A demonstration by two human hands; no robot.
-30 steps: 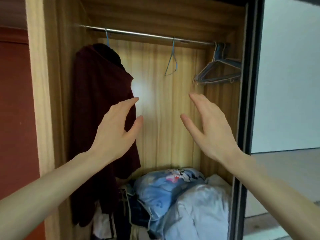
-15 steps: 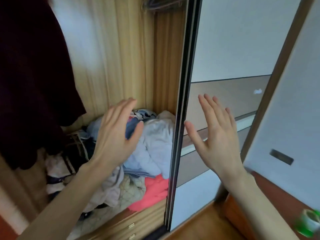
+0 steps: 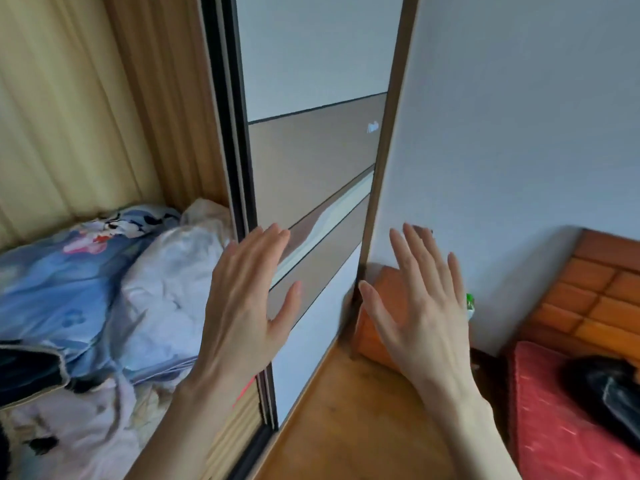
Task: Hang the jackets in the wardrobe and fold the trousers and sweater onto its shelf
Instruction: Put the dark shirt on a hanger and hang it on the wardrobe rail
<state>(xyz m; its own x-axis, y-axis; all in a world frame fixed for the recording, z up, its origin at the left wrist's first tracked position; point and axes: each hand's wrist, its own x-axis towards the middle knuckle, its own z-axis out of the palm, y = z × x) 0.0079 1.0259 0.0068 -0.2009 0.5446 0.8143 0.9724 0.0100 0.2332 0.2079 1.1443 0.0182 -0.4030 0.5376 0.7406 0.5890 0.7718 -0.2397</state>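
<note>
Nearest the camera, two bare forearms reach forward into the view. The left hand (image 3: 246,306) and the right hand (image 3: 420,303) are both raised with palms facing away and fingers spread, holding nothing.

Just beyond the left hand stands the dark edge of the wardrobe's sliding door (image 3: 242,202), and left of it the open wardrobe (image 3: 69,116) with its pale wood back panel. Heaped bedding (image 3: 104,271) in blue and white lies on the wardrobe's lower shelf. No hanging rail shows in this view.

To the right, past a strip of wooden floor (image 3: 346,410), a bed with a red cover (image 3: 561,427) sits against an orange wooden headboard (image 3: 595,299). On it lies a dark, shiny garment (image 3: 602,386), probably one of the jackets waiting to be hung. It is bunched in a heap that runs roughly along the bed's edge toward the lower right; collar and hem cannot be told apart.

The step in hand appears to be fetching that garment. It would go best by finding the collar and shoulders first, then lifting from there so the jacket falls straight for a hanger.
</note>
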